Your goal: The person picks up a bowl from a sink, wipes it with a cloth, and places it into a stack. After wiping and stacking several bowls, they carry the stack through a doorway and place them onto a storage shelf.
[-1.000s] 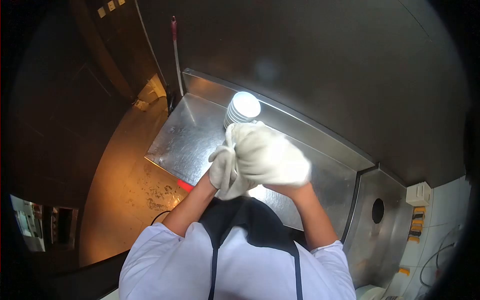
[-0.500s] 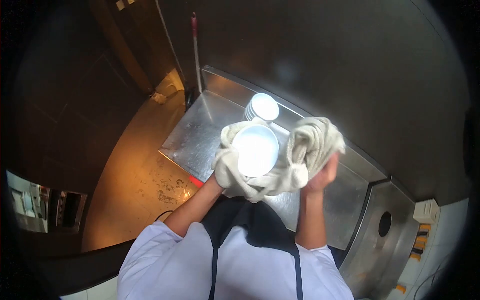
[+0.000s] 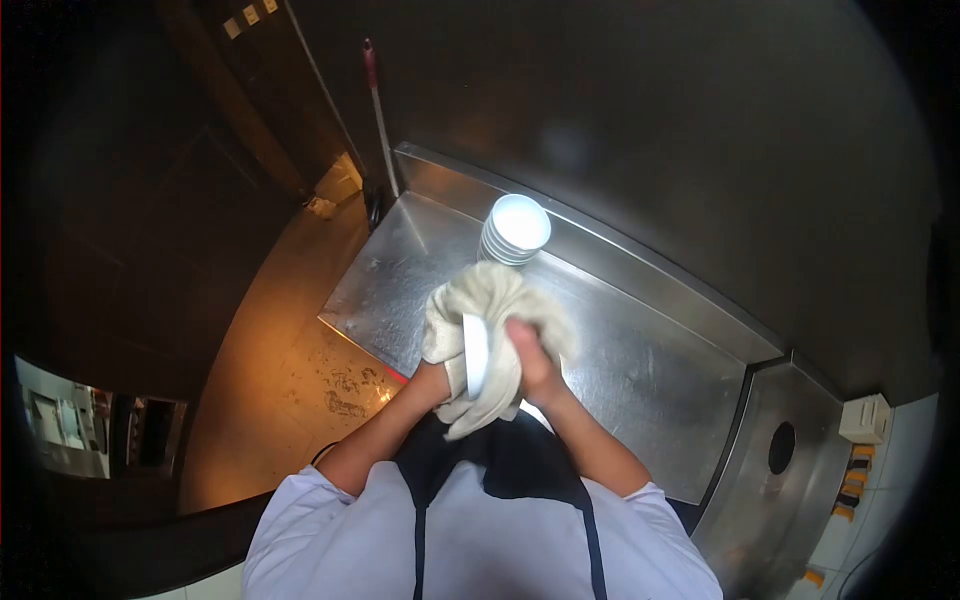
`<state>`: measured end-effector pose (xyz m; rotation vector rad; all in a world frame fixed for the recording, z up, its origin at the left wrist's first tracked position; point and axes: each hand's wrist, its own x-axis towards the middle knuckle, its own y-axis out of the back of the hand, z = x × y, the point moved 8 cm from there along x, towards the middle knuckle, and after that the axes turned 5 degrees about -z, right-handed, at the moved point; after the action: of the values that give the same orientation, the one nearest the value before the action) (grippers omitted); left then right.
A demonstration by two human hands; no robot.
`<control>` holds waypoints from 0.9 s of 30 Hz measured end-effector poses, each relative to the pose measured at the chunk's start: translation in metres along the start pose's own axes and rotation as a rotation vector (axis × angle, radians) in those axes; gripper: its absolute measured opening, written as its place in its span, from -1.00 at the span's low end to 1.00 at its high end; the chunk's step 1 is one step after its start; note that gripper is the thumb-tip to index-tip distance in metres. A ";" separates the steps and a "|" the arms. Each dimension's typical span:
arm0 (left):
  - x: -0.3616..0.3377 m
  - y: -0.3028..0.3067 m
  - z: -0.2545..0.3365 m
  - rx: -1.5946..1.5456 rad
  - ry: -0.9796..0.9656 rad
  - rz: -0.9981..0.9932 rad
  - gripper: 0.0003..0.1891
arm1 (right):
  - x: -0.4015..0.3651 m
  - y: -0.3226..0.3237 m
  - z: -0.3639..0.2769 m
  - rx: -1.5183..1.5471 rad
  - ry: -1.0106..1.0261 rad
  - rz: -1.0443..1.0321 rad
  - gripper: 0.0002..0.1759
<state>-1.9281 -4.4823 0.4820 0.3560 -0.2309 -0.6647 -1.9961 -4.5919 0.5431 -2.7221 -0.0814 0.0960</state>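
Observation:
A white bowl (image 3: 476,352) is turned on its side in front of my chest, with a cream towel (image 3: 482,288) bunched around it. My left hand (image 3: 436,382) grips the bowl from the left through the towel, and the cloth hides most of its fingers. On the other side, my right hand (image 3: 532,358) is closed on the towel and presses it against the bowl; it is slightly blurred. Just beyond my hands, a stack of several white bowls (image 3: 516,228) stands on the steel counter (image 3: 640,380).
A raised steel back edge (image 3: 640,252) runs along the dark wall. A red-handled pole (image 3: 376,100) leans at the counter's far left corner. To the right is a steel unit with a round dark hole (image 3: 782,448). Brown floor (image 3: 270,400) lies to the left.
My right hand has come leftward with the loose part of the towel and now meets the bowl. The bowl has turned from facing up to edge-on.

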 end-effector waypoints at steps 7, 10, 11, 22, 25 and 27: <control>0.061 0.037 0.096 0.636 -0.307 0.356 -0.78 | -0.009 0.051 0.032 -0.257 0.176 0.442 -0.50; 0.111 0.050 0.106 0.721 -0.356 0.325 -0.80 | -0.018 0.067 0.027 -0.290 0.077 0.477 -0.56; 0.124 0.053 0.108 0.748 -0.410 0.308 -0.80 | -0.018 0.072 0.030 -0.264 0.036 0.473 -0.58; 0.188 0.051 0.047 0.601 -0.293 0.214 -0.83 | -0.003 0.105 0.079 0.010 -0.009 0.420 -0.50; 0.183 0.052 0.055 0.589 -0.287 0.225 -0.82 | -0.002 0.105 0.072 0.109 -0.003 0.521 -0.56; 0.175 0.055 0.057 0.565 -0.271 0.230 -0.82 | 0.000 0.104 0.059 0.169 0.007 0.530 -0.62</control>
<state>-1.7818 -4.5673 0.5720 0.7686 -0.7138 -0.4086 -1.9964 -4.6635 0.4471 -2.5053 0.6228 0.2329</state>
